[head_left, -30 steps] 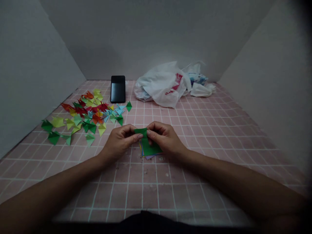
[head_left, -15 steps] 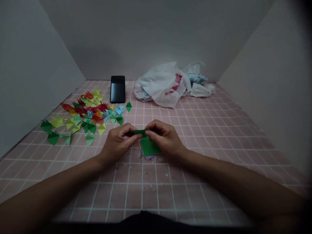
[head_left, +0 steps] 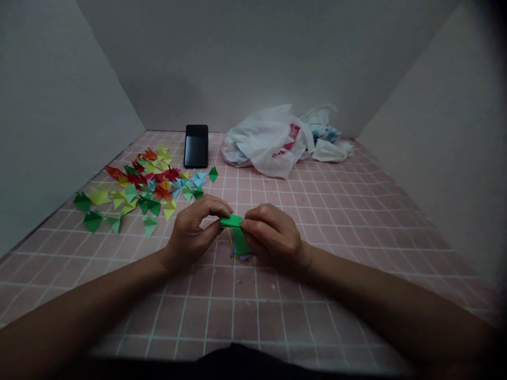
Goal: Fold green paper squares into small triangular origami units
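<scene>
Between my two hands is a small folded piece of green paper (head_left: 232, 221), held just above the table. My left hand (head_left: 194, 227) pinches its left end between thumb and fingers. At the right end, the thumb and fingers of my right hand (head_left: 273, 232) are closed on it, hiding that corner. Beneath lies a stack of square coloured paper (head_left: 242, 244) with a green sheet on top; pink, yellow and blue edges peek out on its left. My right hand covers the stack's right side.
Many folded paper pieces (head_left: 148, 184) in green, yellow, red, orange and blue lie spread at the left. A black phone (head_left: 196, 146) rests at the back. A white plastic bag (head_left: 265, 140) and a blue-white packet (head_left: 325, 132) are against the back wall. Pale walls enclose the pink tiled-pattern tabletop (head_left: 340, 211).
The folded green paper has tilted, so more of its upper face shows. My right hand has turned, its fingers now curled over the right end. The whole view has shifted slightly.
</scene>
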Demonstrator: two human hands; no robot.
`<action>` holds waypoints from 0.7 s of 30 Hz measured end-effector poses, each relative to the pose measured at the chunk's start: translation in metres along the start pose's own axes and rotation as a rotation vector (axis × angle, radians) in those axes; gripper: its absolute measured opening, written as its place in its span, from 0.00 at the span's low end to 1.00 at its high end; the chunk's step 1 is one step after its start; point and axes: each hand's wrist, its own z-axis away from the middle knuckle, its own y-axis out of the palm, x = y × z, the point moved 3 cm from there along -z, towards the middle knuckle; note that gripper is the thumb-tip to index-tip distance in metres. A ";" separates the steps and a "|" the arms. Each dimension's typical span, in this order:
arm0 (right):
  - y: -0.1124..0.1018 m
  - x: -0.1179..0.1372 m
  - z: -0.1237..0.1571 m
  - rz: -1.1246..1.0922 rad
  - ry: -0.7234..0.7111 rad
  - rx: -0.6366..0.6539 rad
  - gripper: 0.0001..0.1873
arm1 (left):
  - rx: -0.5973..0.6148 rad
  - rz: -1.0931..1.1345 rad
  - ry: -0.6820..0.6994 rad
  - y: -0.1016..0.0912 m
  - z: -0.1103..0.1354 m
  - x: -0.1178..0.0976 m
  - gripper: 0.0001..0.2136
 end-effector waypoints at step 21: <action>0.015 -0.022 0.007 -0.817 1.009 -0.004 0.09 | 0.014 0.268 -0.535 0.002 -0.001 0.012 0.05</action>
